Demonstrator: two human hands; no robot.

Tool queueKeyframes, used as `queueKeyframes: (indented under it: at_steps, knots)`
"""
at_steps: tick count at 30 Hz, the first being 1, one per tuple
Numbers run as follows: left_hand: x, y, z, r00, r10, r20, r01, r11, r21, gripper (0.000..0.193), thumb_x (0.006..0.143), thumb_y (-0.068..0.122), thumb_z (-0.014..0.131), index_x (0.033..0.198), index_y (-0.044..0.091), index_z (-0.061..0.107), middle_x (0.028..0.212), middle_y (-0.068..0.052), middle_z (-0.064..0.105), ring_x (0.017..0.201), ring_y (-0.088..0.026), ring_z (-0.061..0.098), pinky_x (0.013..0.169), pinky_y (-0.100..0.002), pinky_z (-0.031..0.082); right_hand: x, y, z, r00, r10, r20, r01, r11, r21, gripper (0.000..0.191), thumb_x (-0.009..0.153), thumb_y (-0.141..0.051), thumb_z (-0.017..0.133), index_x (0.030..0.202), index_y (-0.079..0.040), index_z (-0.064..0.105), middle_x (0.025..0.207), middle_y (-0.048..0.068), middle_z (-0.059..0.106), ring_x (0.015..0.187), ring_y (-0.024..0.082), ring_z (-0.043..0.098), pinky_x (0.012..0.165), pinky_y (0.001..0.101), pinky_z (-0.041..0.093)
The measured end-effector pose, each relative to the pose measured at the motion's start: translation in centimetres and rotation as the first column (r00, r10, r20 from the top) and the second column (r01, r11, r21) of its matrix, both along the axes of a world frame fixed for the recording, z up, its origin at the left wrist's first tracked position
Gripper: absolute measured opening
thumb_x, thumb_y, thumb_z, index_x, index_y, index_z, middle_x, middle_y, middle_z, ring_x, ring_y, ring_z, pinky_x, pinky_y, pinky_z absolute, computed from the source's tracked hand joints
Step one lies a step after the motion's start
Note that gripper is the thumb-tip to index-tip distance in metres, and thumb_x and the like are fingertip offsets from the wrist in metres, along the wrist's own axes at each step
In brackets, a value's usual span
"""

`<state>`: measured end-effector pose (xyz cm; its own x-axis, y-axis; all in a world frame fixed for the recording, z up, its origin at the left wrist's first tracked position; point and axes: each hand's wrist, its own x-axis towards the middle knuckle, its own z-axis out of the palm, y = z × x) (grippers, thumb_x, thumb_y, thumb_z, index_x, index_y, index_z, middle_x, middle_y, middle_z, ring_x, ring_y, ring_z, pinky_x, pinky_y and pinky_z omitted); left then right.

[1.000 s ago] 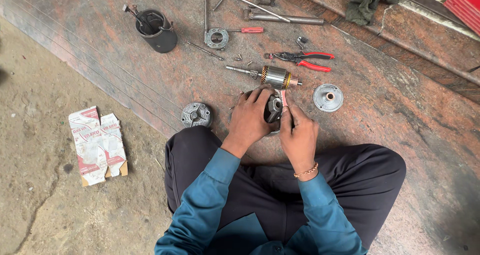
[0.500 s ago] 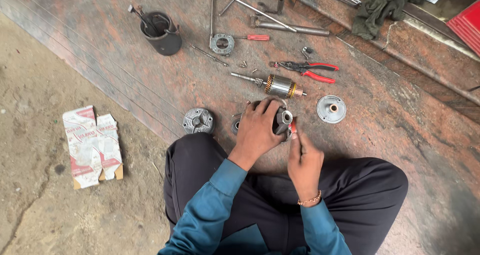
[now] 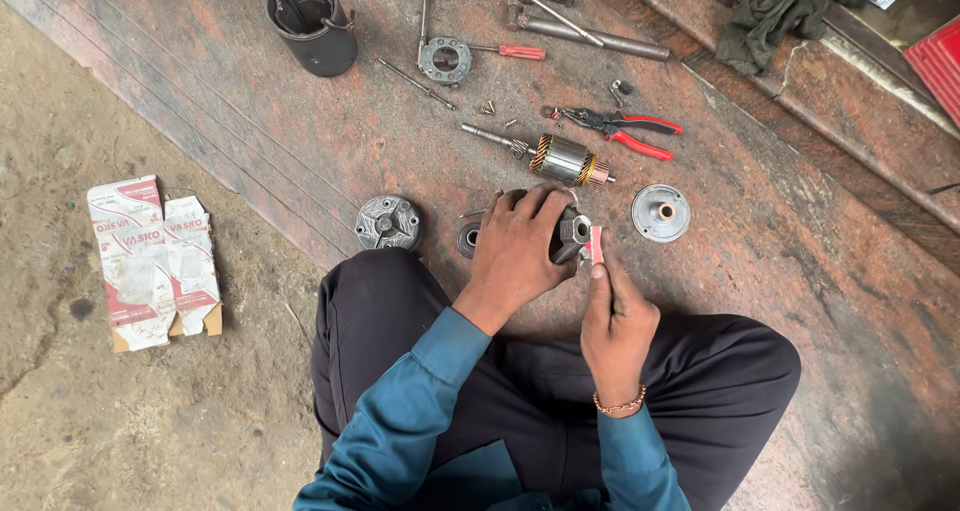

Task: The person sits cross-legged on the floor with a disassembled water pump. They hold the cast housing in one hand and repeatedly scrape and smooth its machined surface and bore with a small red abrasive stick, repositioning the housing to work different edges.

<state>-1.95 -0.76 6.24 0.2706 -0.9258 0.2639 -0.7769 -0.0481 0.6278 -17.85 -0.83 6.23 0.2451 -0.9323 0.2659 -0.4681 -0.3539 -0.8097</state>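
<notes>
Both hands stay on floor before knees, as half second ago: left hand (image 3: 515, 246) clamps dark motor housing (image 3: 572, 236); right hand (image 3: 615, 311) fingers pinch small pink strip (image 3: 596, 244), now touching housing's side.

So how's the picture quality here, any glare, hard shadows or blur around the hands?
Head view: soft, even daylight, no hard shadows, only faint sheen on the stone floor. Left hand, right hand and the metal part they hold look sharp; the dark cloth at the top edge is slightly softer.

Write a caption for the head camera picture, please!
Left hand grips a motor housing; right hand presses a small pink strip against it.
</notes>
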Motion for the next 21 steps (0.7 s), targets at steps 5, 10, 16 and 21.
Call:
queueKeyframes:
  at_steps: [5, 10, 16, 21]
  knots:
    - [0.0, 0.0, 0.0, 0.999, 0.006, 0.042, -0.004, 0.999, -0.031, 0.077, 0.055, 0.031, 0.092, 0.122, 0.012, 0.059, 0.122, -0.012, 0.063, 0.113, -0.042, 0.059, 0.100, -0.058, 0.045, -0.3, 0.0, 0.5, 0.997, 0.069, -0.040, -0.074, 0.987, -0.143, 0.035, 0.104, -0.004, 0.057, 0.138, -0.001, 0.064, 0.128, 0.021, 0.072, 0.101, 0.020, 0.077, 0.081, 0.0304, 0.057]
    - [0.0, 0.0, 0.0, 1.000, 0.000, 0.025, 0.001, 1.000, -0.030, 0.074, 0.058, 0.031, 0.091, 0.122, 0.013, 0.058, 0.124, -0.010, 0.064, 0.116, -0.041, 0.060, 0.103, -0.054, 0.046, -0.6, -0.2, 0.2, 0.967, -0.042, -0.251, 0.041, 0.999, -0.011, 0.034, 0.102, -0.007, 0.061, 0.135, -0.004, 0.069, 0.093, 0.026, 0.071, 0.062, 0.031, 0.064, 0.063, 0.0363, 0.051]
    - [-0.2, 0.1, 0.4, 1.000, 0.013, 0.018, -0.013, 1.000, -0.001, 0.073, 0.062, 0.034, 0.092, 0.122, 0.012, 0.058, 0.124, -0.012, 0.063, 0.113, -0.043, 0.059, 0.102, -0.055, 0.045, -0.7, -0.8, -0.9, 0.979, 0.078, -0.190, -0.075, 0.997, 0.021, 0.029, 0.106, -0.008, 0.059, 0.131, 0.000, 0.069, 0.090, 0.025, 0.069, 0.067, 0.028, 0.064, 0.065, 0.0356, 0.052]
    - [0.1, 0.1, 0.1, 0.999, -0.002, 0.052, 0.004, 0.999, -0.045, 0.079, 0.055, 0.032, 0.091, 0.125, 0.015, 0.058, 0.126, -0.011, 0.062, 0.113, -0.042, 0.059, 0.103, -0.054, 0.047, -1.5, 0.9, -1.7, 0.995, 0.098, 0.024, -0.094, 0.989, -0.115, 0.033, 0.118, -0.013, 0.050, 0.146, 0.001, 0.059, 0.104, 0.015, 0.067, 0.093, 0.022, 0.062, 0.083, 0.0358, 0.052]
